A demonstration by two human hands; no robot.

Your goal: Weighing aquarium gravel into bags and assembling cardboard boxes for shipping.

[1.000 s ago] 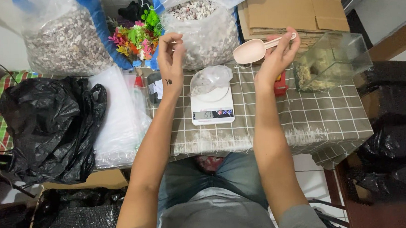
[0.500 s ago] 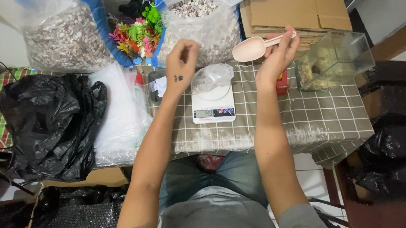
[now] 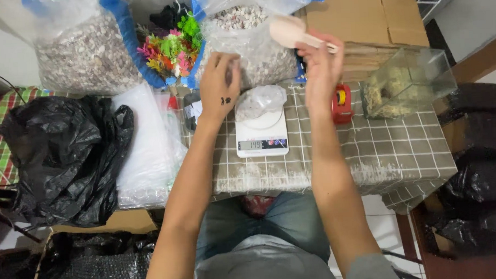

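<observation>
**Scoop raised over the gravel sack**

The right hand (image 3: 320,68), clamped on a pink scoop (image 3: 288,30), is lifted at upper centre. The left hand (image 3: 219,84), fingers loosely curled and holding nothing, hovers beside the small filled bag (image 3: 259,101) on the scale (image 3: 262,134). Checked tablecloth (image 3: 373,150) lies bare at right.

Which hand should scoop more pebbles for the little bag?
Probably the right hand: it holds the pink scoop by the big gravel bag. The left hand is at the small bag on the scale.

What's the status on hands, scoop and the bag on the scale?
Right hand grips pink scoop over the big gravel sack. Left hand beside small gravel bag on white scale. Nothing between them.
</observation>
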